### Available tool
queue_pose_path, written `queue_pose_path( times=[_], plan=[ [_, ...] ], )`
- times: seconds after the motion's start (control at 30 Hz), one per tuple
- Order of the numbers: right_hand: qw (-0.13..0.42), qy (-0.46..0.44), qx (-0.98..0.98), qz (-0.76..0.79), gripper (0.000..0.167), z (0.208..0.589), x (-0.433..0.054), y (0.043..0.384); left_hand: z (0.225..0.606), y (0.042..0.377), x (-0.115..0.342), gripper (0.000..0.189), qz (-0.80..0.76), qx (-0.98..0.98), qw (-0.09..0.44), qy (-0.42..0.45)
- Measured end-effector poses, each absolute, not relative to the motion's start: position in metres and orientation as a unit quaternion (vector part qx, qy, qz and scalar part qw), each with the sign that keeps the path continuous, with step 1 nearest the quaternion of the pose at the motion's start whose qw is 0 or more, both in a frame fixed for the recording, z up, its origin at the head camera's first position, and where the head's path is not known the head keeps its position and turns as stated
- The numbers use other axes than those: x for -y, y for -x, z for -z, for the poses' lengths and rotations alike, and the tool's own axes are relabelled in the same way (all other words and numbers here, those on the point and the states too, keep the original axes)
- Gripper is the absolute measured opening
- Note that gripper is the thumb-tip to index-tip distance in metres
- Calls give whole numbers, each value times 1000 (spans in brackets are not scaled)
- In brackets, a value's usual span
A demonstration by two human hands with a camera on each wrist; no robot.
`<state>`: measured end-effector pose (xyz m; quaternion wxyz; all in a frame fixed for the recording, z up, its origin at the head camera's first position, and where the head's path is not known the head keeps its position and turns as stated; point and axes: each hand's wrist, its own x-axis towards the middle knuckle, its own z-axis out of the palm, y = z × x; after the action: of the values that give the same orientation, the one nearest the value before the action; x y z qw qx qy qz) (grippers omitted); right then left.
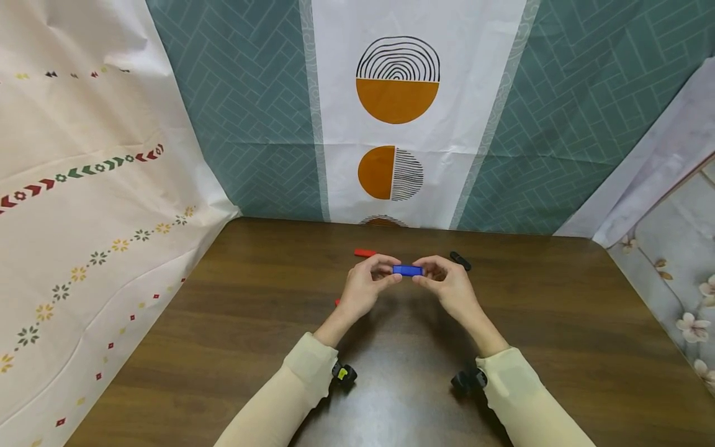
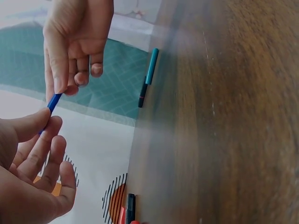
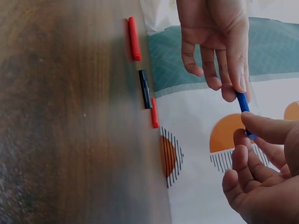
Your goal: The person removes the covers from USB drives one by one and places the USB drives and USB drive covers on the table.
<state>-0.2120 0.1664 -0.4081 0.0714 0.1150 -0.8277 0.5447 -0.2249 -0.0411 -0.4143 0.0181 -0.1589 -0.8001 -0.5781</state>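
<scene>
A short, slim blue stick-like piece (image 1: 407, 270) is held level above the table, one end in each hand. My left hand (image 1: 363, 287) pinches its left end between thumb and fingertips. The right hand (image 1: 451, 290) pinches the other end the same way. In the left wrist view the blue piece (image 2: 54, 102) runs between both thumbs, and the other fingers are loosely bent. The right wrist view shows the blue piece (image 3: 243, 102) with its ends partly covered by fingertips. Its exact kind cannot be told.
On the brown table (image 1: 251, 298), a red stick (image 1: 365, 252) lies behind the left hand and a black one (image 1: 460, 260) behind the right. A teal stick (image 2: 152, 66) appears beside a dark one. Another black stick (image 3: 145, 88) lies among red ones. Patterned cloths (image 1: 251, 124) hang around the table.
</scene>
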Motion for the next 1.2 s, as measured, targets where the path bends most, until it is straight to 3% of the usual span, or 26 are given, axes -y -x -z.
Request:
queue_pose_path(
  times=[1.2],
  plan=[
    [61,-121,835,-533,21,404,-177,212,418,226,41,21,577,801,32,160]
  ],
)
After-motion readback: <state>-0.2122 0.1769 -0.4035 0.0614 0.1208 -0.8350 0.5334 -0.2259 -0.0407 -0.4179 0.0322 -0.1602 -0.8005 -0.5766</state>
